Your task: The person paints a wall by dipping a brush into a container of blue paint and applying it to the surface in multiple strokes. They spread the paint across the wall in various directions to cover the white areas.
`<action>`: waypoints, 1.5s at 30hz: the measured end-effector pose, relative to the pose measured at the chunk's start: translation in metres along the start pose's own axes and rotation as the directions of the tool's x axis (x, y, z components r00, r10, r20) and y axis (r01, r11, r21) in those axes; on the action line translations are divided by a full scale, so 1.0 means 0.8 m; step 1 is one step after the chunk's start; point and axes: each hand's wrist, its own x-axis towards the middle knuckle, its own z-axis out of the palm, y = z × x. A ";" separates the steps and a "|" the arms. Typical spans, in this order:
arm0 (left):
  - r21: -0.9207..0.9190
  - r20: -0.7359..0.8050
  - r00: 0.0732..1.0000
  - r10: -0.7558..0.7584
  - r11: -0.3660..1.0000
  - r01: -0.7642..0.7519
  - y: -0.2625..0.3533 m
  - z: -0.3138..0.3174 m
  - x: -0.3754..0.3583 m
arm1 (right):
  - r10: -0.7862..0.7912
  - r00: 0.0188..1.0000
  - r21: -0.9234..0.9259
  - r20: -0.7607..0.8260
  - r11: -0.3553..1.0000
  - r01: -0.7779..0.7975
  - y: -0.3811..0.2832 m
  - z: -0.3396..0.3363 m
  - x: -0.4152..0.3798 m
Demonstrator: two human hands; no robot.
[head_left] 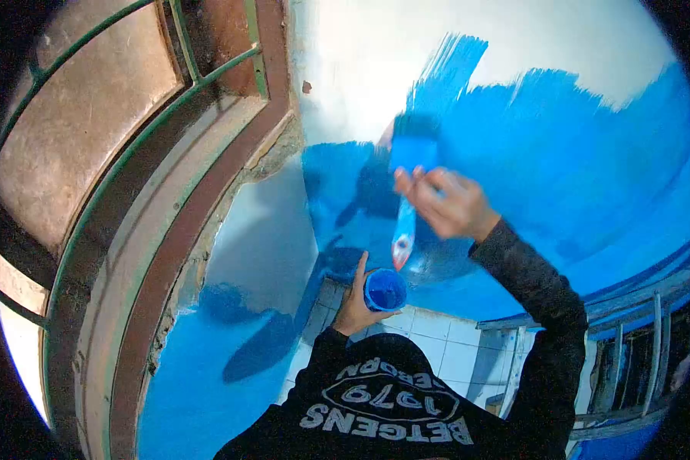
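Note:
My right hand (451, 204) is closed around a wide paintbrush (405, 226), its fingers high on the handle near the head. The brush's dark bristles meet the wall (560, 153) at the lower end of a fresh blue streak, and its handle tip points down. Below it, my left hand (351, 308) grips a small cup of blue paint (385, 290) from the side, thumb along the rim. Blue covers much of the wall with a ragged upper edge; above that the wall is white.
At the left stands a brown window frame (199, 192) with green metal bars and chipped plaster along its edge. A wooden rack or ladder-like frame (621, 307) is at the lower right. White tiles (429, 337) show below the cup.

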 end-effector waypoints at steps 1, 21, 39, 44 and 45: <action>0.001 -0.001 1.000 0.002 1.000 -0.002 0.004 0.000 0.001 | 0.008 0.998 0.088 0.069 0.996 -0.014 -0.020 0.009 -0.010; -0.003 -0.017 1.000 -0.002 1.000 0.002 0.004 0.002 -0.006 | 0.021 0.974 -0.060 -0.227 0.998 -0.036 0.051 -0.025 0.100; 0.188 -0.043 0.997 0.066 0.980 -0.057 -0.006 -0.008 -0.002 | 0.255 0.967 0.316 -0.011 0.918 -0.239 0.012 0.018 0.064; 0.055 0.014 0.993 -0.120 0.991 0.120 0.019 -0.012 -0.002 | 0.145 0.968 0.152 -0.203 0.982 -0.115 0.044 -0.004 0.097; 0.054 -0.001 0.997 -0.081 0.995 0.081 0.016 -0.009 -0.001 | 0.082 0.969 0.103 -0.234 0.993 -0.059 0.040 -0.001 0.101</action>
